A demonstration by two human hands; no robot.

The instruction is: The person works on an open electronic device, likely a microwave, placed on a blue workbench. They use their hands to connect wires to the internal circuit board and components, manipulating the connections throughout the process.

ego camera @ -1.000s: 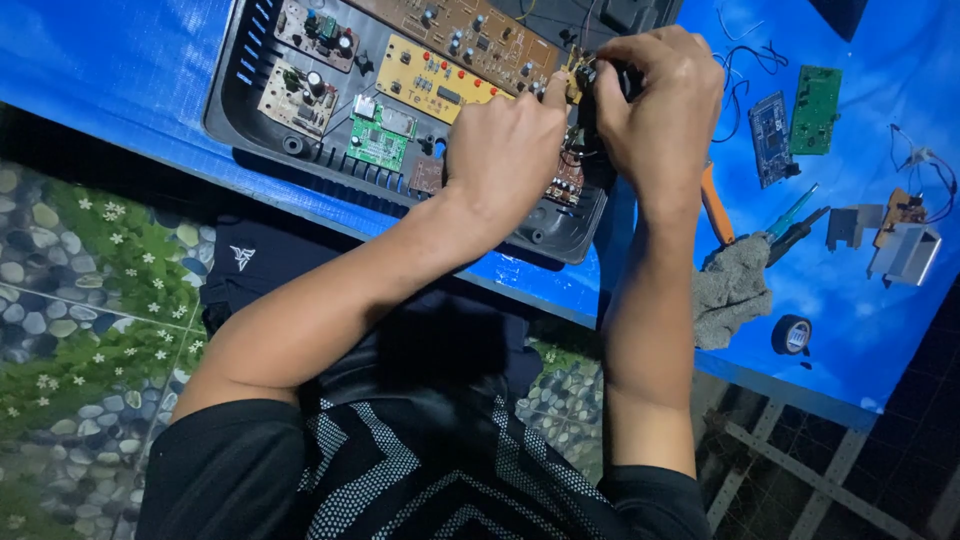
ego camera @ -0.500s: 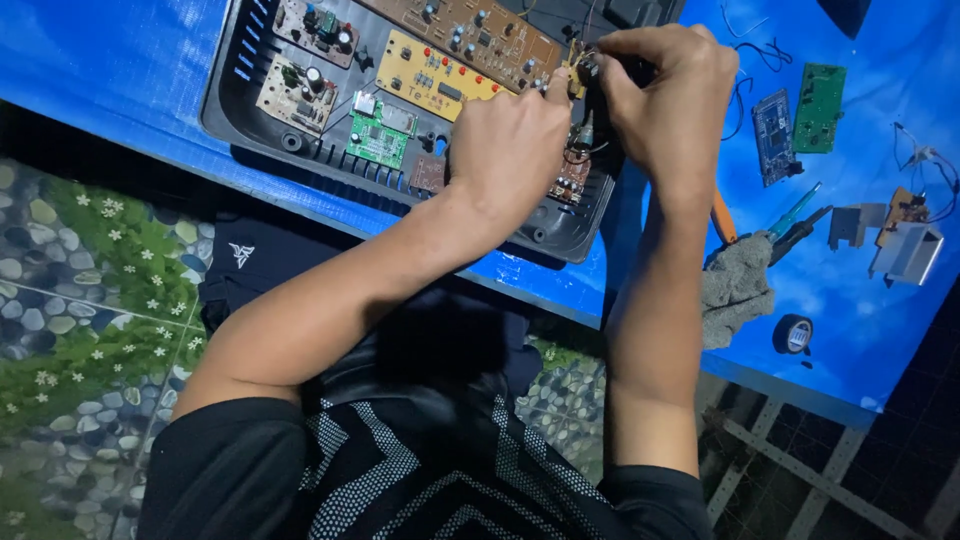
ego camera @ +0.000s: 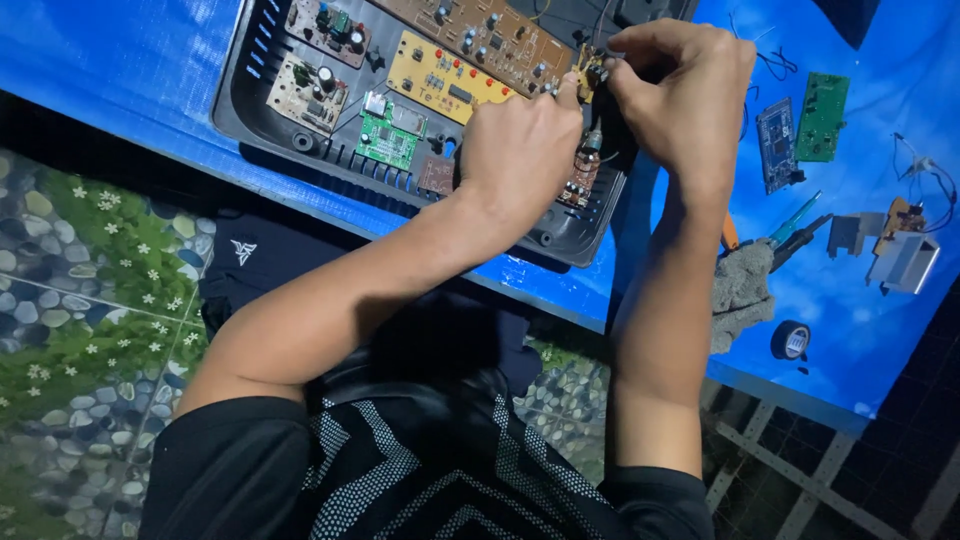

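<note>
Both hands pinching small brown component (ego camera: 588, 72) betw fingertips: left hand (ego camera: 520, 150), right hand (ego camera: 680, 90), over black housing (ego camera: 262, 122) w/ circuit boards, blue worktop (ego camera: 120, 70).

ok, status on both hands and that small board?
Left hand and right hand both pinching small yellow board over open black casing. Fingers hide most of it. Nothing blocking.
</note>
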